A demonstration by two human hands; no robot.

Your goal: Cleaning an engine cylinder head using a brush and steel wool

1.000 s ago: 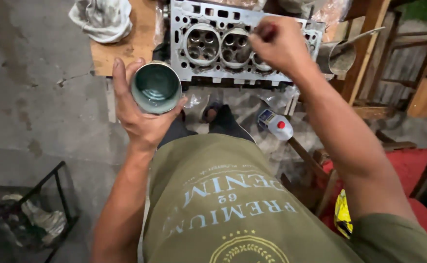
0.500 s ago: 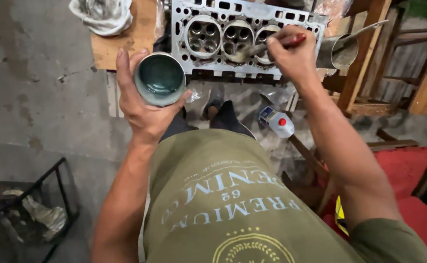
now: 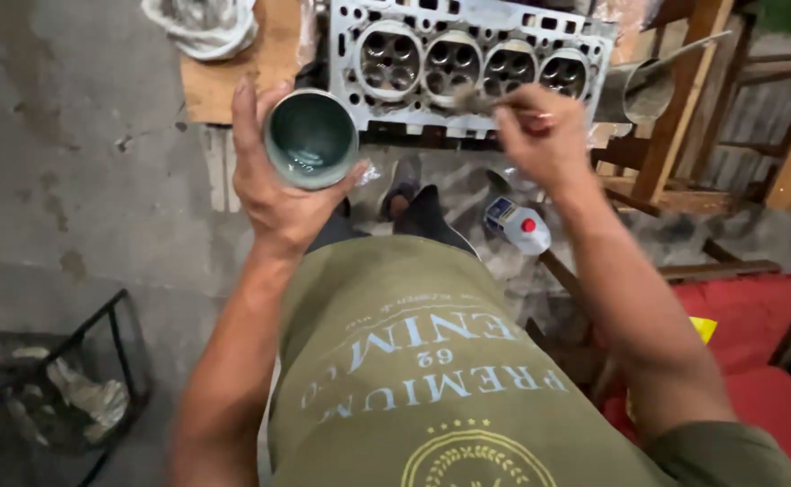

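Note:
My left hand (image 3: 274, 194) grips a small round tin (image 3: 311, 138) with dark green paste inside, its open mouth tilted towards me. My right hand (image 3: 544, 140) pinches a thin stick or brush (image 3: 481, 101) whose tip points left, between the tin and the grey metal cylinder head (image 3: 468, 56). That cylinder head lies on a wooden bench ahead of me, showing several round chambers with valves.
A white plastic bottle with a red cap (image 3: 517, 225) lies on the ground below the bench. White rags (image 3: 202, 22) rest on a board (image 3: 265, 63) at the back left. A black wire rack (image 3: 53, 388) stands at lower left, a red mat (image 3: 747, 334) at right.
My right hand has come back from the cylinder head towards me and lower, bringing the stick nearer the tin. The tin has shifted slightly right and lower in my left hand.

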